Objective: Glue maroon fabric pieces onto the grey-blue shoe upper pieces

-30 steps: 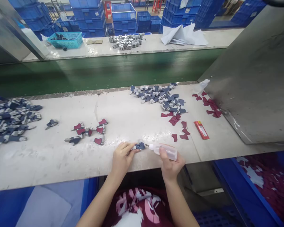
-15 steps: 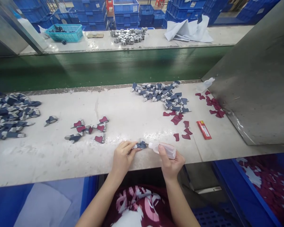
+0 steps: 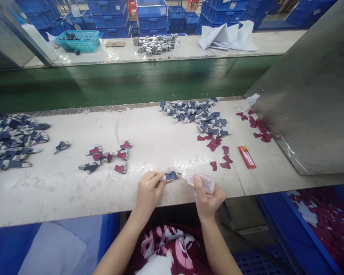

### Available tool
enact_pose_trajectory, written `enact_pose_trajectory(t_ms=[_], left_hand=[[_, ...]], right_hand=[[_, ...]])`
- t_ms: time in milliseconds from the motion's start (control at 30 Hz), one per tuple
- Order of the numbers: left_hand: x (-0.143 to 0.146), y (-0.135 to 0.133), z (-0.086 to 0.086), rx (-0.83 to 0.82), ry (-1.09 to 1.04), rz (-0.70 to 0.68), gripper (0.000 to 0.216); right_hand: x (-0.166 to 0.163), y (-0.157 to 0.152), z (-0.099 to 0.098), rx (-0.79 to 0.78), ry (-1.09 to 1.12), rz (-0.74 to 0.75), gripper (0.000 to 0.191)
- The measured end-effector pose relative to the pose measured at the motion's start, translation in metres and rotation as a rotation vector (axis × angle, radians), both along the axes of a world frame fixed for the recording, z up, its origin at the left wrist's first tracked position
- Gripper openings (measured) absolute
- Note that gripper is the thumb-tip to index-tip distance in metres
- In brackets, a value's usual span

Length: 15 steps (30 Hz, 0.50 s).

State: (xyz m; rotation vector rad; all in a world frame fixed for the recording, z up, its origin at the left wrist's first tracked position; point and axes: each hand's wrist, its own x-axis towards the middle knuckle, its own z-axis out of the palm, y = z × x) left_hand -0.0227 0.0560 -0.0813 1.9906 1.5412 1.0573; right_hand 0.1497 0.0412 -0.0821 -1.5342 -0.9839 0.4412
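Between thumb and fingers, my left hand pinches a small dark-blue and grey part just above the table's near edge. My right hand grips a clear squeeze bottle, tilted so that its thin dark nozzle points left at the part. The nozzle tip is close to the part's right end; whether they touch I cannot tell. Left of my hands lie several similar parts with maroon pieces on top. Loose maroon pieces lie to the right, below a pile of blue and grey parts.
A red and yellow packet lies on the white table at right, before a slanted metal panel. A big heap of parts fills the left end. Across the green divider are a turquoise basket and grey pieces.
My right hand and the bottle have shifted slightly right, drawing the nozzle back a little from the part. The left hand has kept its place.
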Motion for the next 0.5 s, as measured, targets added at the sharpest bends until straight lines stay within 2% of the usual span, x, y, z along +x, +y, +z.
enact_pose_trajectory(t_ms=[500], left_hand=[[0.0019, -0.0009, 0.0007, -0.005, 0.018, 0.010, 0.012]], right_hand=[[0.0037, -0.0077, -0.0081, 0.037, 0.050, -0.051, 0.030]])
